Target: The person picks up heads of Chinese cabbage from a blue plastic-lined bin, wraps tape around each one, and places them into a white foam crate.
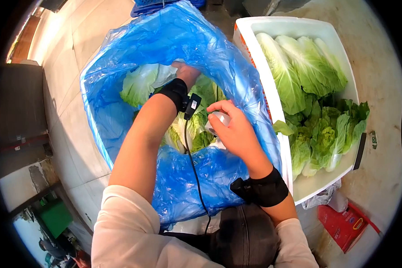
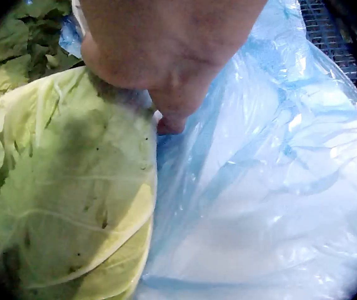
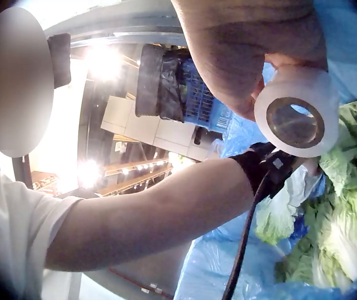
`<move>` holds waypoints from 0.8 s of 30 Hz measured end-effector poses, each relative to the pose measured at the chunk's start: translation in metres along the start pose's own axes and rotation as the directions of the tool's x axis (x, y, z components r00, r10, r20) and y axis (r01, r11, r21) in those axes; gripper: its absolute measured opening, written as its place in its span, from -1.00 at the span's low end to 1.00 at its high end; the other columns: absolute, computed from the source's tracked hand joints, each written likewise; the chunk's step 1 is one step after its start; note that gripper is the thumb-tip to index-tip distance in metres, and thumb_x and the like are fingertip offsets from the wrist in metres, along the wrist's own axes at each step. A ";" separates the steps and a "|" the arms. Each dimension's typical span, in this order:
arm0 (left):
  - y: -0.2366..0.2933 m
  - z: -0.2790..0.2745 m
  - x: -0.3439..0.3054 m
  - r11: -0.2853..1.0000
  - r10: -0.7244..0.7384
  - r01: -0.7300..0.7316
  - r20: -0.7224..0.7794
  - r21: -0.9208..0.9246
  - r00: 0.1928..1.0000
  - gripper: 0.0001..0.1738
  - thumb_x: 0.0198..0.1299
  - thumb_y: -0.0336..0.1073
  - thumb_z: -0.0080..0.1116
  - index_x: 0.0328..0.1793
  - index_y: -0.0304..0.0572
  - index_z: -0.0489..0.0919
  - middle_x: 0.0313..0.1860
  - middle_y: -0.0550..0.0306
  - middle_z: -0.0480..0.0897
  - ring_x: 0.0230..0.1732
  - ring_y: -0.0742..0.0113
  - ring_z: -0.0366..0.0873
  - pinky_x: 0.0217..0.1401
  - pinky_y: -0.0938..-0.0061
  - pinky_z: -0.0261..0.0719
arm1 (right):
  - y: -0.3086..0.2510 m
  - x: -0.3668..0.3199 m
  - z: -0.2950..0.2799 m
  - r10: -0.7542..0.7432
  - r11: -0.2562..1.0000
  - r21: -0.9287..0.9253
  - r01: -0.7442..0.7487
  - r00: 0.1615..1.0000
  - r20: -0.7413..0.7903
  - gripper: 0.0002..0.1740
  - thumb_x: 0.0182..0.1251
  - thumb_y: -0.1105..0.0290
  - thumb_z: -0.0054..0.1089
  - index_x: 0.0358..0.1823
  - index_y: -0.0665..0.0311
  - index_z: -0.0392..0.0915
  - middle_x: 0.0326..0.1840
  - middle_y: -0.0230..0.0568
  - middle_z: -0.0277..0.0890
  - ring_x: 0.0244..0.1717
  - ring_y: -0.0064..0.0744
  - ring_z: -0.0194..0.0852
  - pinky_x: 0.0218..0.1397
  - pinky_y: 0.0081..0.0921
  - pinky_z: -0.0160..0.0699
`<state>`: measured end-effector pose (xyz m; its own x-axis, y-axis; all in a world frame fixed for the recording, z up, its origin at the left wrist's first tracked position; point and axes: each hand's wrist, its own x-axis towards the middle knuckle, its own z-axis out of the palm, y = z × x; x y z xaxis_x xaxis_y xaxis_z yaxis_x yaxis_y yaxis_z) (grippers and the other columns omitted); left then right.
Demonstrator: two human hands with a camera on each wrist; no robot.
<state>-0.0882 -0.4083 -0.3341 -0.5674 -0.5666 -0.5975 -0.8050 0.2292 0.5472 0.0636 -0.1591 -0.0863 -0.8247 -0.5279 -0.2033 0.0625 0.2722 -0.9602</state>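
My left hand (image 1: 186,73) reaches into a large blue plastic bag (image 1: 120,47) and grips the pale stalk end of a Chinese cabbage (image 1: 138,85); its fingertips are mostly hidden. In the left wrist view the broad leaves of this cabbage (image 2: 72,187) lie beside the bag's wall (image 2: 253,206). My right hand (image 1: 236,131), over the bag's right side, holds a roll of clear film (image 3: 328,106) with a hollow core, fingers curled about it. More Chinese cabbages (image 1: 196,129) lie in the bag below both hands.
To the right stands a white foam box (image 1: 250,33) holding several Chinese cabbages (image 1: 308,67). A black cable (image 1: 194,165) hangs from the left wrist camera across the bag. Blue crates (image 1: 147,9) are beyond the bag, and a red package (image 1: 344,225) sits lower right.
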 end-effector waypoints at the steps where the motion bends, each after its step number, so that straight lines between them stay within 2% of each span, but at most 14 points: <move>1: 0.004 -0.005 -0.006 1.000 0.002 -0.002 0.002 -0.024 1.000 0.44 -0.07 0.14 0.57 0.62 -0.43 -0.23 0.53 -0.29 0.31 0.48 -0.06 0.39 0.47 0.27 0.43 | 0.001 0.001 -0.001 -0.015 1.000 -0.012 0.015 1.000 -0.005 -0.79 0.45 0.37 0.16 0.01 0.30 0.54 -0.19 -0.21 0.52 -0.20 -0.42 0.51 -0.08 -0.46 0.49; 7: 0.020 -0.050 -0.077 0.991 -0.019 0.019 0.000 -0.132 1.000 0.48 -0.10 0.14 0.59 0.62 -0.43 -0.27 0.54 -0.29 0.29 0.48 -0.05 0.39 0.47 0.29 0.43 | -0.001 0.002 -0.001 -0.058 0.996 0.058 0.063 0.994 -0.087 -0.79 0.43 0.34 0.21 -0.06 0.34 0.58 -0.18 -0.16 0.57 -0.14 -0.35 0.56 -0.01 -0.44 0.51; 9: 0.025 -0.054 -0.116 0.977 -0.059 0.016 -0.196 -0.211 0.979 0.45 -0.13 0.10 0.63 0.61 -0.46 -0.17 0.49 -0.32 0.35 0.44 -0.06 0.43 0.45 0.28 0.46 | -0.001 0.002 0.000 -0.082 0.991 0.093 0.096 0.987 -0.141 -0.77 0.43 0.32 0.26 -0.12 0.38 0.60 -0.21 -0.17 0.59 -0.15 -0.38 0.57 0.00 -0.44 0.52; 10: 0.021 -0.059 -0.122 0.978 -0.057 0.015 -0.199 -0.208 0.978 0.45 -0.13 0.10 0.63 0.61 -0.46 -0.17 0.49 -0.32 0.35 0.44 -0.06 0.43 0.45 0.28 0.46 | -0.002 0.003 -0.001 -0.083 0.990 0.097 0.098 0.986 -0.142 -0.77 0.43 0.32 0.26 -0.12 0.38 0.60 -0.21 -0.17 0.59 -0.15 -0.38 0.57 0.00 -0.44 0.52; 12: 0.009 -0.075 -0.129 0.909 0.065 -0.024 0.083 -0.416 0.994 0.27 -0.05 0.00 0.59 0.56 -0.47 -0.03 0.40 -0.27 0.42 0.34 -0.03 0.50 0.37 0.27 0.52 | -0.004 0.002 -0.004 -0.125 0.982 0.117 0.146 0.977 -0.173 -0.76 0.46 0.31 0.26 -0.17 0.40 0.60 -0.30 -0.21 0.61 -0.20 -0.47 0.56 -0.07 -0.48 0.51; 13: 0.003 -0.083 -0.132 0.858 0.146 -0.017 0.212 -0.514 0.966 0.17 0.00 -0.06 0.58 0.53 -0.47 0.04 0.35 -0.25 0.46 0.29 -0.02 0.53 0.33 0.27 0.55 | -0.004 0.002 -0.004 -0.123 0.982 0.120 0.145 0.977 -0.175 -0.76 0.46 0.31 0.26 -0.17 0.40 0.60 -0.30 -0.21 0.61 -0.20 -0.47 0.56 -0.07 -0.48 0.51; 15: -0.003 -0.094 -0.139 0.730 0.340 0.047 0.422 -0.681 0.840 -0.01 0.09 -0.16 0.54 0.48 -0.49 0.18 0.27 -0.21 0.54 0.18 0.01 0.60 0.26 0.27 0.61 | -0.004 0.003 -0.004 -0.143 0.972 0.151 0.182 0.961 -0.238 -0.73 0.50 0.28 0.25 -0.22 0.41 0.60 -0.38 -0.27 0.60 -0.28 -0.56 0.52 -0.15 -0.52 0.49; 16: -0.002 -0.094 -0.149 0.733 0.341 0.045 0.425 -0.678 0.839 -0.01 0.09 -0.16 0.54 0.48 -0.49 0.18 0.27 -0.21 0.54 0.18 0.01 0.60 0.26 0.27 0.61 | -0.005 0.003 -0.005 -0.142 0.971 0.153 0.182 0.960 -0.243 -0.73 0.50 0.28 0.25 -0.22 0.41 0.60 -0.38 -0.27 0.60 -0.28 -0.56 0.52 -0.15 -0.52 0.49; 18: -0.001 -0.093 -0.169 0.702 0.215 0.006 0.220 -0.712 0.951 -0.14 0.16 -0.29 0.49 0.45 -0.48 0.22 0.17 -0.12 0.58 0.10 0.08 0.63 0.11 0.26 0.69 | -0.011 0.000 -0.007 -0.104 0.968 0.197 0.152 0.967 -0.233 -0.71 0.54 0.28 0.20 -0.24 0.42 0.59 -0.42 -0.31 0.57 -0.32 -0.63 0.48 -0.21 -0.57 0.45; 19: -0.003 -0.094 -0.179 0.657 0.218 0.006 0.199 -0.753 0.955 -0.13 0.14 -0.31 0.52 0.45 -0.47 0.22 0.12 -0.09 0.59 0.09 0.09 0.63 0.04 0.21 0.72 | -0.012 0.000 -0.008 -0.097 0.968 0.203 0.149 0.965 -0.245 -0.71 0.54 0.28 0.20 -0.24 0.42 0.59 -0.42 -0.31 0.57 -0.32 -0.63 0.48 -0.21 -0.57 0.45; 20: -0.009 -0.096 -0.185 0.673 0.220 0.013 0.217 -0.740 0.951 -0.13 0.14 -0.31 0.52 0.45 -0.47 0.22 0.12 -0.09 0.59 0.09 0.09 0.63 0.04 0.21 0.72 | -0.012 -0.001 -0.010 -0.111 0.962 0.216 0.164 0.965 -0.236 -0.68 0.56 0.26 0.17 -0.25 0.41 0.58 -0.43 -0.33 0.56 -0.33 -0.66 0.46 -0.23 -0.58 0.44; 22: -0.023 -0.109 -0.195 0.641 0.271 -0.071 0.139 -0.764 0.953 -0.09 0.14 -0.30 0.53 0.47 -0.46 0.19 0.14 -0.10 0.59 0.04 0.08 0.65 0.06 0.23 0.71 | -0.014 -0.003 -0.011 -0.117 0.953 0.243 0.179 0.962 -0.247 -0.66 0.59 0.23 0.13 -0.25 0.41 0.58 -0.44 -0.35 0.54 -0.34 -0.68 0.44 -0.25 -0.59 0.42; 23: -0.029 -0.116 -0.203 0.629 0.231 -0.113 0.046 -0.769 0.972 -0.25 0.17 -0.32 0.50 0.39 -0.42 0.32 0.11 -0.07 0.61 0.01 0.13 0.67 0.07 0.26 0.70 | -0.014 -0.004 -0.012 -0.106 0.941 0.290 0.172 0.968 -0.229 -0.64 0.60 0.20 0.11 -0.25 0.39 0.58 -0.44 -0.37 0.53 -0.35 -0.71 0.42 -0.27 -0.60 0.40; 24: -0.035 -0.129 -0.213 0.643 0.236 -0.117 0.050 -0.757 0.971 -0.25 0.17 -0.32 0.50 0.39 -0.42 0.32 0.11 -0.07 0.61 0.01 0.13 0.67 0.07 0.26 0.70 | -0.014 -0.004 -0.013 -0.101 0.926 0.338 0.168 0.973 -0.207 -0.62 0.62 0.17 0.08 -0.25 0.38 0.59 -0.45 -0.39 0.52 -0.35 -0.73 0.40 -0.28 -0.62 0.38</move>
<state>0.0839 -0.3979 -0.1502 -0.7492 -0.4563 -0.4802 -0.3204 -0.3849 0.8656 0.0592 -0.1505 -0.0693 -0.9252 -0.3746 -0.0610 0.1091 -0.1083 -0.9881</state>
